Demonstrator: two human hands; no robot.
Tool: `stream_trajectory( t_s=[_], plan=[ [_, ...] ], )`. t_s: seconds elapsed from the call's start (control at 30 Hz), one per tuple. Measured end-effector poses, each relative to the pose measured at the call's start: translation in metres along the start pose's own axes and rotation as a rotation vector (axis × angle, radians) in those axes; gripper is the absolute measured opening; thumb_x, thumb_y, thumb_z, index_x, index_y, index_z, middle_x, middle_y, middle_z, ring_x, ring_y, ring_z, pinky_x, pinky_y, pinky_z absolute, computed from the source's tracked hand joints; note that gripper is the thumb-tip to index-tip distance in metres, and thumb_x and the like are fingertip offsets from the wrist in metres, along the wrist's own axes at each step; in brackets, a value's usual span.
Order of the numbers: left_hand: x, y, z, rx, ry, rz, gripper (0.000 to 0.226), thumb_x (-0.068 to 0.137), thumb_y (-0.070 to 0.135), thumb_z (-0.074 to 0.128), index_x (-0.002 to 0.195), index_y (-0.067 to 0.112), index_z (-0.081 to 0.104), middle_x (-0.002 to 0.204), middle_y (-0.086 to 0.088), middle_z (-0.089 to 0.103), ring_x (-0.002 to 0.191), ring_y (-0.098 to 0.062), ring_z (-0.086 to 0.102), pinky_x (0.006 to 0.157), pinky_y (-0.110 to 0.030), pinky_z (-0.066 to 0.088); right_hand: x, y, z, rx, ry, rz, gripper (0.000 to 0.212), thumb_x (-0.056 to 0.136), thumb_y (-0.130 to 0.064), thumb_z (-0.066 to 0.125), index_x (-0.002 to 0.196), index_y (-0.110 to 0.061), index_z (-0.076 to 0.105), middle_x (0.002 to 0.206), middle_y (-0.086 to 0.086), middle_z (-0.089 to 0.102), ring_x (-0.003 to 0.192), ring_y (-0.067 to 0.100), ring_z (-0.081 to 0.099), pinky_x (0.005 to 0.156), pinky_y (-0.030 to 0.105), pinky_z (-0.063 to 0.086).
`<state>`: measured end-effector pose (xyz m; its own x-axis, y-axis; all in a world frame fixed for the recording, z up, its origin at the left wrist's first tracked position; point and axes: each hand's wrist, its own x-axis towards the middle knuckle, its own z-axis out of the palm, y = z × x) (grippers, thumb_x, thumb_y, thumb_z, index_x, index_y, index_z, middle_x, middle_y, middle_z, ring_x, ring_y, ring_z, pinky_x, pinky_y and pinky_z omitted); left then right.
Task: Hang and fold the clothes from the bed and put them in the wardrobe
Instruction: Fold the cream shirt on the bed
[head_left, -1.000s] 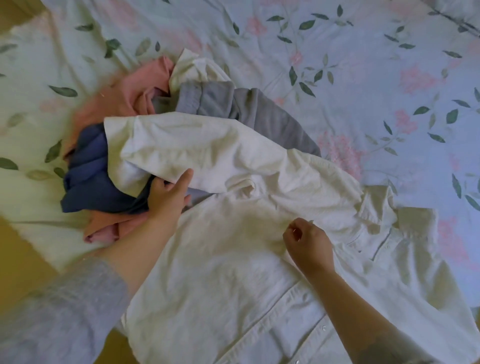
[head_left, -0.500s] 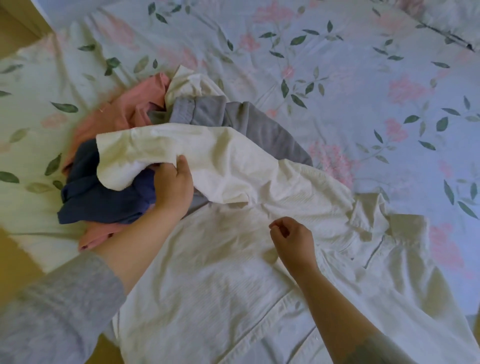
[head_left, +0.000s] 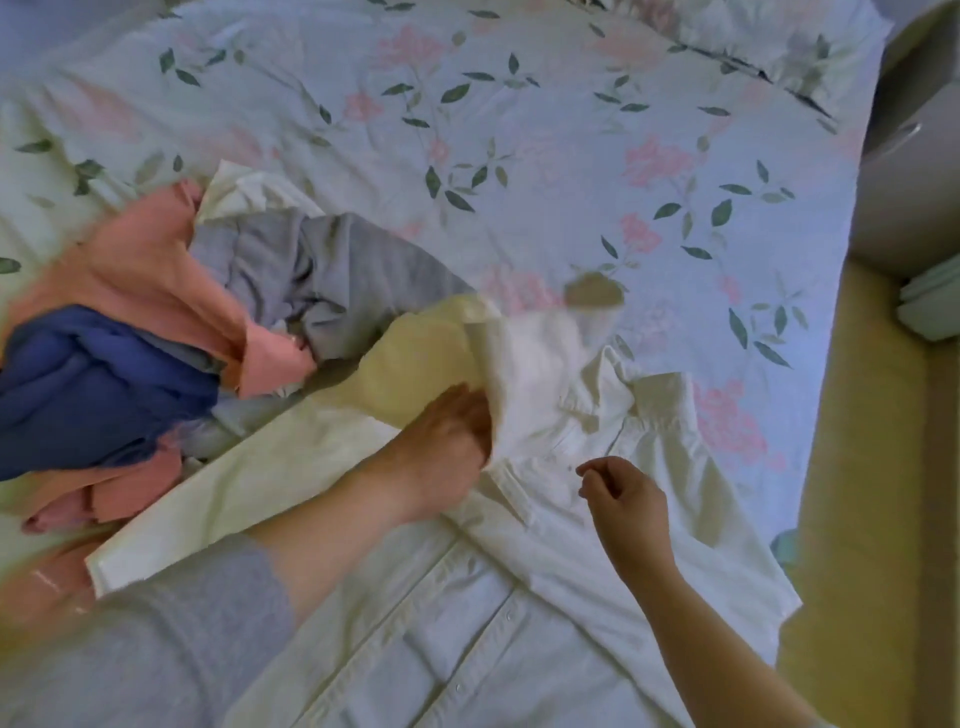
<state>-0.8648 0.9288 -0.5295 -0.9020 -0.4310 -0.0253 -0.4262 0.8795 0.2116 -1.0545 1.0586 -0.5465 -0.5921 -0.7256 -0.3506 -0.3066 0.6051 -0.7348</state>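
Note:
A white button-up shirt (head_left: 519, 613) lies spread on the flowered bed sheet (head_left: 571, 156), collar toward the far right. My left hand (head_left: 447, 431) grips the shirt's left sleeve (head_left: 426, 358) and holds it over the chest, near the collar. My right hand (head_left: 623, 499) hovers just above the shirt's button placket with fingers loosely curled, holding nothing. To the left sits a heap of clothes: a pink garment (head_left: 140, 270), a grey one (head_left: 322, 275) and a dark blue one (head_left: 88, 384).
The bed's right edge drops to a tan floor (head_left: 857, 467). A pale cabinet (head_left: 914, 156) stands at the far right, with a small white stack (head_left: 930, 301) beside it. A pillow (head_left: 727, 36) lies at the bed's far end.
My left hand has swept the sleeve from over the clothes heap rightward onto the shirt's chest. My right hand let go of the fabric and shifted right. The view turned right.

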Motion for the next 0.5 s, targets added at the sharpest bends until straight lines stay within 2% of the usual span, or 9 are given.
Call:
stream_trajectory(
  t_s=[0.03,0.07,0.13,0.2,0.27,0.3,0.37,0.4,0.5],
  plan=[
    [-0.003,0.015,0.014,-0.024,-0.227,0.006,0.060,0.091,0.007,0.042,0.150,0.008,0.029,0.157,-0.014,0.026,0.146,-0.031,0.021,0.120,-0.044,0.016,-0.001,0.008,-0.010,0.023,0.049,0.044,0.018,0.092,-0.018,0.051,0.083,-0.018,0.068,0.076,0.007,0.068,0.062,0.011,0.057,0.057,0.028,0.047],
    [-0.008,0.025,0.029,-0.052,-0.417,-0.027,0.064,0.095,0.014,0.040,0.154,0.015,0.017,0.162,-0.008,0.008,0.150,-0.026,0.006,0.120,-0.040,0.007,-0.001,0.015,-0.018,0.048,0.096,0.102,0.021,0.094,-0.019,0.049,0.086,-0.010,0.066,0.081,0.015,0.068,0.068,0.019,0.060,0.063,0.035,0.050],
    [-0.021,0.037,0.049,-0.127,-0.624,-0.136,0.069,0.096,0.025,0.044,0.155,0.017,0.008,0.163,-0.006,-0.003,0.150,-0.023,-0.001,0.120,-0.036,0.007,-0.003,0.030,-0.028,0.167,0.131,0.253,0.025,0.097,-0.020,0.043,0.087,-0.009,0.063,0.091,0.016,0.067,0.082,0.028,0.064,0.079,0.046,0.056],
    [-0.030,0.036,0.058,-0.165,-0.621,-0.240,0.069,0.098,0.031,0.045,0.155,0.013,0.010,0.163,-0.007,-0.002,0.150,-0.023,0.002,0.120,-0.033,0.011,-0.005,0.041,-0.031,0.340,0.075,0.440,0.025,0.098,-0.025,0.040,0.087,-0.012,0.059,0.098,0.014,0.064,0.089,0.029,0.063,0.084,0.048,0.055],
    [-0.034,0.032,0.065,-0.177,-0.549,-0.306,0.067,0.099,0.034,0.044,0.154,0.013,0.013,0.163,-0.005,0.000,0.149,-0.020,0.006,0.119,-0.029,0.013,-0.003,0.050,-0.030,0.367,0.046,0.598,0.025,0.093,-0.031,0.050,0.094,-0.007,0.056,0.094,0.013,0.061,0.087,0.030,0.062,0.082,0.048,0.057],
    [-0.033,0.031,0.068,-0.178,-0.521,-0.325,0.067,0.099,0.035,0.044,0.154,0.014,0.014,0.163,-0.004,0.002,0.149,-0.019,0.009,0.119,-0.029,0.016,-0.001,0.055,-0.029,0.342,0.061,0.668,0.032,0.088,-0.033,0.059,0.103,-0.005,0.053,0.095,0.012,0.060,0.085,0.029,0.063,0.083,0.047,0.058],
    [-0.029,0.029,0.075,-0.205,-0.510,-0.365,0.068,0.098,0.036,0.045,0.155,0.016,0.012,0.163,-0.003,0.001,0.148,-0.019,0.012,0.118,-0.031,0.020,0.002,0.064,-0.027,0.280,0.114,0.774,0.063,0.079,-0.034,0.073,0.126,-0.007,0.041,0.105,0.014,0.058,0.088,0.029,0.064,0.082,0.043,0.057],
    [-0.026,0.028,0.078,-0.224,-0.520,-0.379,0.069,0.098,0.037,0.045,0.155,0.016,0.011,0.163,-0.002,0.000,0.148,-0.020,0.012,0.118,-0.032,0.021,0.003,0.068,-0.025,0.273,0.106,0.794,0.067,0.076,-0.032,0.078,0.126,-0.006,0.041,0.102,0.015,0.058,0.085,0.029,0.063,0.077,0.039,0.056],
    [-0.023,0.026,0.085,-0.242,-0.521,-0.399,0.071,0.098,0.041,0.045,0.155,0.017,0.010,0.163,-0.002,0.001,0.148,-0.022,0.016,0.117,-0.034,0.024,0.003,0.078,-0.019,0.318,0.062,0.716,0.020,0.081,-0.014,0.074,0.087,-0.001,0.060,0.075,0.012,0.058,0.064,0.024,0.055,0.059,0.033,0.046]
  ],
)
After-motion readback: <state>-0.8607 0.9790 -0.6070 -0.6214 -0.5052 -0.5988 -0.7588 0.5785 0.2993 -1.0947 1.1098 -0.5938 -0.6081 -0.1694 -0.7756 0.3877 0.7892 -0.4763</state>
